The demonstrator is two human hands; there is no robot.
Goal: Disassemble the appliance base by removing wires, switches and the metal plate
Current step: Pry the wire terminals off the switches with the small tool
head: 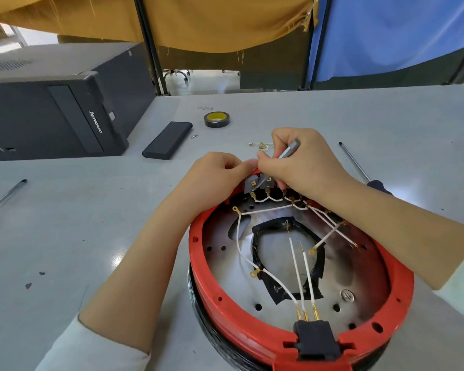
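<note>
The red-rimmed appliance base (300,277) sits on the grey table (91,223) near its front edge, white wires (268,210) strung across its metal plate (231,285). At the far rim, the left hand (220,170) pinches the switch block (255,184), fingers curled together. The right hand (303,162) is closed around a grey metal tool (288,149) whose tip is at the switch terminals.

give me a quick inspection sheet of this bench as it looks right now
surface: grey table, a few dark marks
job's things: red appliance base with metal plate and switches at its far rim
clutter: tape roll, black case, long screwdriver, loose terminals
grippers: left hand steadies the rim; right hand holds a grey tool at the switches
cables: white wires run to a black plug block
surroundings: computer tower, yellow and blue cloth screens
</note>
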